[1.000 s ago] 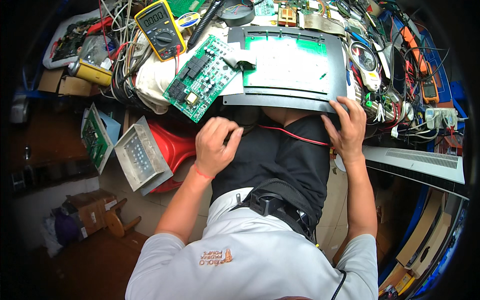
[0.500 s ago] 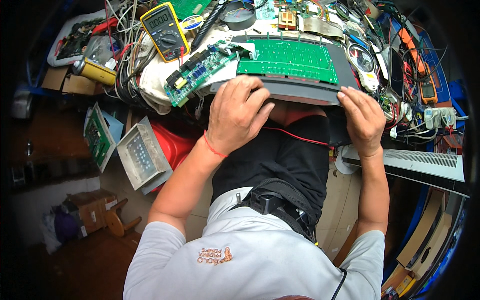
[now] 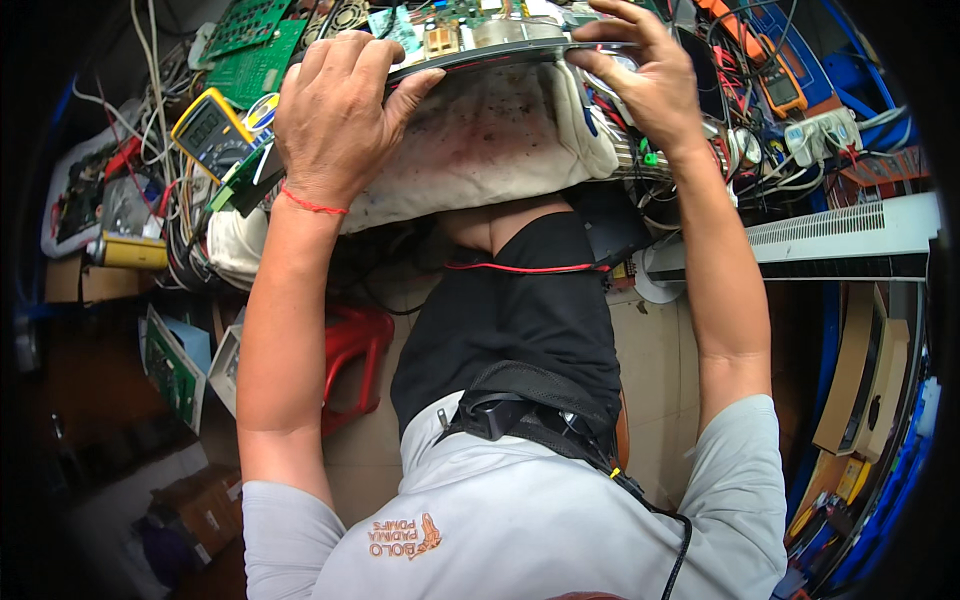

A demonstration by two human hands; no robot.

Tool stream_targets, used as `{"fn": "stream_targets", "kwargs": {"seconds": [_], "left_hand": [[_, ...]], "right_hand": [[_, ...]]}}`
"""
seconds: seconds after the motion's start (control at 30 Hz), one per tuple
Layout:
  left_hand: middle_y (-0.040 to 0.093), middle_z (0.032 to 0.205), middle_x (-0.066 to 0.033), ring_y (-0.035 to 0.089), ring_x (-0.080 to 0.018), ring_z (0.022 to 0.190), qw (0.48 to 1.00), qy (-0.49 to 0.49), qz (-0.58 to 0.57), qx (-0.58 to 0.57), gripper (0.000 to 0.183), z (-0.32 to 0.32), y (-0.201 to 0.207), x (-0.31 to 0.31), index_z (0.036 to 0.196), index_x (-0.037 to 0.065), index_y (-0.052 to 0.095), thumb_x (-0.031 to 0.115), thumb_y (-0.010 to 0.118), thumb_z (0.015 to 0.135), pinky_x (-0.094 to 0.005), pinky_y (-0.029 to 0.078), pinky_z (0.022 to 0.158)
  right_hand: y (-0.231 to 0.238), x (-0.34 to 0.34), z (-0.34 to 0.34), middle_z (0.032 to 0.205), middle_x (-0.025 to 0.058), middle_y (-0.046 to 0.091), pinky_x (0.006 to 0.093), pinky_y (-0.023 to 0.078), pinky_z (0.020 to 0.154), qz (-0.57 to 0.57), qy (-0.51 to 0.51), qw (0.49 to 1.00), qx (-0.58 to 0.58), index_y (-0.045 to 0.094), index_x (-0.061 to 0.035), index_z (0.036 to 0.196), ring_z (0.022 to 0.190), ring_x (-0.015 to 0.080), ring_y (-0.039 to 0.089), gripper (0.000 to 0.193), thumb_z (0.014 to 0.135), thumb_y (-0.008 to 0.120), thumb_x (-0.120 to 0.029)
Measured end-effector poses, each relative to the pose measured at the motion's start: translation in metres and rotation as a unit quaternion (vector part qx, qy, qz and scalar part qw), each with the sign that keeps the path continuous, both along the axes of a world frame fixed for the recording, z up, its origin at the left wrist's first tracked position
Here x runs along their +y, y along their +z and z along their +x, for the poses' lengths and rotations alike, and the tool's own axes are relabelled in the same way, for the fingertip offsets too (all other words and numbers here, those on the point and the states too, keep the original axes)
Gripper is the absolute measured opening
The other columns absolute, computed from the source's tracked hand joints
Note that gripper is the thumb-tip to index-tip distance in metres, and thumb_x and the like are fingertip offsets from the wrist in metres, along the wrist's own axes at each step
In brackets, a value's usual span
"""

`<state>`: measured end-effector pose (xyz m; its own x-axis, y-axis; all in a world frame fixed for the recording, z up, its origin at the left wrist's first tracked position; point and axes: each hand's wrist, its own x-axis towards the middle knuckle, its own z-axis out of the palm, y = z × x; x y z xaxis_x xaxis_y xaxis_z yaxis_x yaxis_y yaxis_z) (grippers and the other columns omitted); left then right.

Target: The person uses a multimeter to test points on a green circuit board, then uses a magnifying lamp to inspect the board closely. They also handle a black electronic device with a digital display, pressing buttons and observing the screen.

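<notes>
A dark flat panel is tilted up on edge above the bench, so I see mostly its thin rim; the face carrying the green board is turned away. My left hand grips its left end, thumb on the near side and fingers folded over the top. At the right end, my right hand pinches the rim between thumb and fingers. A narrow green circuit board hangs beside my left wrist, partly hidden. Below the panel lies a stained whitish cloth.
A yellow multimeter stands left of my left hand, near stacked green boards. Cables and electronic parts crowd the bench. An orange meter and a white power strip are at right. A red stool stands below the bench.
Both hands have moved away from me and lifted the panel from lying flat to standing on edge. The cloth beneath is uncovered, and the narrow board has swung down at left.
</notes>
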<state>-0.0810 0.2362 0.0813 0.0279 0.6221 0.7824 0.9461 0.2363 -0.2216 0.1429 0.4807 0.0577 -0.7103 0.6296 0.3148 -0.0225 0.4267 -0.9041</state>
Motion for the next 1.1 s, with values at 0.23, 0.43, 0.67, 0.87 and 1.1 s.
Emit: {"fn": "stream_targets", "kwargs": {"seconds": [0.23, 0.43, 0.67, 0.87, 1.1], "left_hand": [[0.074, 0.112, -0.0113, 0.069, -0.0326, 0.108, 1.000, 0.011, -0.009, 0.000, 0.057, -0.018, 0.019, 0.017, 0.116, 0.006, 0.075, 0.060, 0.071, 0.098, -0.0435, 0.055, 0.094], [0.073, 0.124, -0.0140, 0.066, -0.0355, 0.115, 0.989, 0.003, -0.133, 0.062, 0.039, -0.043, 0.058, 0.032, 0.126, 0.008, 0.071, 0.038, 0.057, 0.105, -0.0462, 0.050, 0.102], [0.072, 0.119, -0.0143, 0.065, -0.0383, 0.112, 0.958, -0.091, -0.249, 0.104, 0.024, -0.057, 0.090, 0.049, 0.117, 0.007, 0.072, 0.021, 0.056, 0.104, -0.0482, 0.050, 0.097], [0.069, 0.141, -0.0232, 0.061, -0.0360, 0.136, 0.892, -0.028, -0.287, -0.348, 0.052, -0.077, 0.084, 0.057, 0.136, -0.001, 0.068, 0.040, 0.042, 0.115, -0.0438, 0.046, 0.115], [0.075, 0.121, -0.0274, 0.069, -0.0418, 0.116, 0.868, 0.077, -0.483, -0.088, 0.044, -0.090, 0.107, 0.080, 0.124, 0.000, 0.076, 0.027, 0.047, 0.106, -0.0480, 0.054, 0.105]], "right_hand": [[-0.084, 0.033, -0.054, 0.126, 0.0115, 0.077, 0.0377, 0.054, 0.103, 0.142, -0.032, 0.989, 0.019, 0.062, -0.0035, 0.137, 0.118, 0.0232, 0.071, 0.060, 0.086, 0.092, -0.010], [-0.091, 0.026, -0.078, 0.130, 0.0184, 0.076, 0.0419, 0.056, 0.103, 0.152, -0.133, 0.979, 0.006, 0.065, -0.0089, 0.139, 0.123, 0.0330, 0.073, 0.067, 0.081, 0.094, -0.026], [-0.080, 0.019, -0.082, 0.119, 0.0187, 0.080, 0.0437, 0.058, 0.098, 0.139, -0.171, 0.973, -0.062, 0.069, -0.0074, 0.134, 0.115, 0.0379, 0.076, 0.065, 0.083, 0.093, -0.040], [-0.083, 0.022, -0.084, 0.118, 0.0213, 0.080, 0.0434, 0.059, 0.098, 0.161, -0.179, 0.966, -0.091, 0.067, -0.0020, 0.134, 0.114, 0.0372, 0.077, 0.067, 0.084, 0.092, -0.040], [-0.095, 0.034, -0.090, 0.120, 0.0211, 0.078, 0.0502, 0.058, 0.098, 0.166, -0.179, 0.966, -0.087, 0.066, -0.0059, 0.133, 0.114, 0.0418, 0.075, 0.075, 0.080, 0.091, -0.054]]}}
